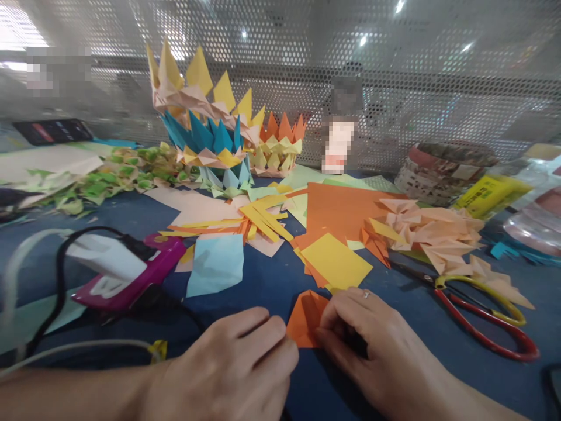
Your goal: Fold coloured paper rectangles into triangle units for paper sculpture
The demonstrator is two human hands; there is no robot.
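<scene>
Orange folded paper [301, 326] shows slanting edges and darker creases.

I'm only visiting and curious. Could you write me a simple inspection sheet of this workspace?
Surface: blue tabletop, largely covered by paper towards the back.
Work in hand: folded orange paper, low in the middle of the view.
Clutter: yellow sheet, light-blue sheet, cut strips and scissors, loosely spread.
Hands: left hand curled at the orange paper's left edge, grip hidden; right hand pinches its right side.
Cables: black cable loops beside a purple power strip; pale cable lies nearer the camera.
Surroundings: perforated panel behind paper crowns.
</scene>
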